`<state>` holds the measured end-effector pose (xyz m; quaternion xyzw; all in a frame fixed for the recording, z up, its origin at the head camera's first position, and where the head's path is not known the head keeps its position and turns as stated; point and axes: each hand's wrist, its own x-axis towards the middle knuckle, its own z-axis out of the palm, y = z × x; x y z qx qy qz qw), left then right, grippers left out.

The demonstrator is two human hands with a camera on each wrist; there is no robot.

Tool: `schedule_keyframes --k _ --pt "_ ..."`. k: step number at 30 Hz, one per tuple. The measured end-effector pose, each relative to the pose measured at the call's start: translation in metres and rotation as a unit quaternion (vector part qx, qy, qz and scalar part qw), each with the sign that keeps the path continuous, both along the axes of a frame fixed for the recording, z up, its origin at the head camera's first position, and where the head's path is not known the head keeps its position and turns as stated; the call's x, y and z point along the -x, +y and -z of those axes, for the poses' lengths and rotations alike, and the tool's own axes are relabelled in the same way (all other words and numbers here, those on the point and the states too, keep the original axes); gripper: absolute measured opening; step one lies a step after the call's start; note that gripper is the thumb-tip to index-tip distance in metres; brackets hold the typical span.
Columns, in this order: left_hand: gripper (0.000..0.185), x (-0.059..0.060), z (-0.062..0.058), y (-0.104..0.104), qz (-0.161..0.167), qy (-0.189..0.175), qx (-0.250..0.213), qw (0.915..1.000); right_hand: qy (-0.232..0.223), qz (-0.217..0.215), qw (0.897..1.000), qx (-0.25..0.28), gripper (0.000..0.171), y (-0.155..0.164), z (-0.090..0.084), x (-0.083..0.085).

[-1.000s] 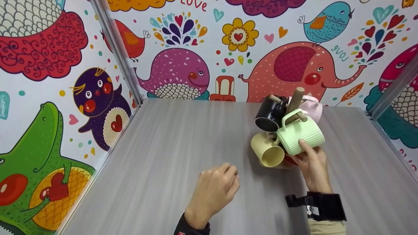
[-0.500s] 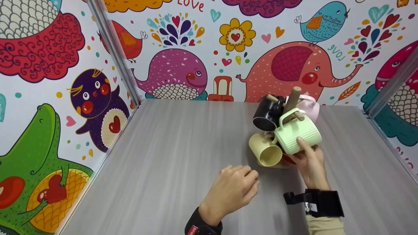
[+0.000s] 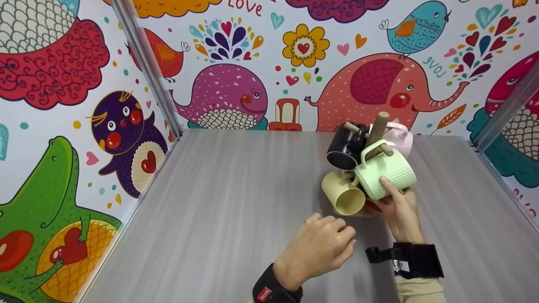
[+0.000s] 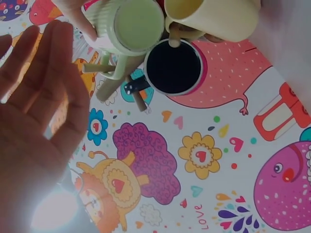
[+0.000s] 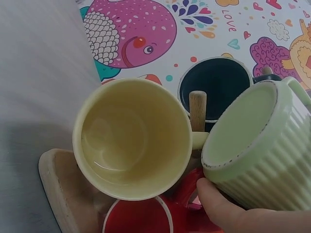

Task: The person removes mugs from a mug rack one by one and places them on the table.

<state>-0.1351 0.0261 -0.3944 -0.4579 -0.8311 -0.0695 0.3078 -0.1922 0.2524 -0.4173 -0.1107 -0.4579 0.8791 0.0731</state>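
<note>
Right hand [image 3: 400,208] grips the ribbed green mug [image 3: 385,173], thumb on its side wall, fingers wrapped beneath; the mug's handle is hooked over a peg of the wooden mug tree [image 3: 377,126]. Left hand [image 3: 322,246] hovers over the grey table [image 3: 236,198] just in front of the tree, holding nothing, fingers loosely curled and relaxed. Count on the tree: five mugs, one of each colour. Green at the front right, yellow mug [image 3: 343,193] low at the front left, black mug [image 3: 344,147] above the yellow, pink mug [image 3: 400,136] behind the post, red mug [image 5: 138,216] lowest, mostly hidden. One tree, one post. The green mug's long axis lies tilted, mouth toward the person and down, base toward the post.
</note>
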Motion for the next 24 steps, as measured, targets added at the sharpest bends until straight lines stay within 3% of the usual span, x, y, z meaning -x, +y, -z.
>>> schedule_keyframes --k 8,24 --pt "0.015 -0.0037 0.0 0.0033 -0.002 0.006 0.023 0.9997 -0.007 0.019 1.0 0.001 0.037 -0.0003 -0.0018 0.0015" --pt "0.016 -0.0044 0.0038 -0.0015 -0.003 0.004 0.014 0.9999 -0.001 0.081 0.996 0.021 0.039 -0.0039 -0.0064 -0.0001"
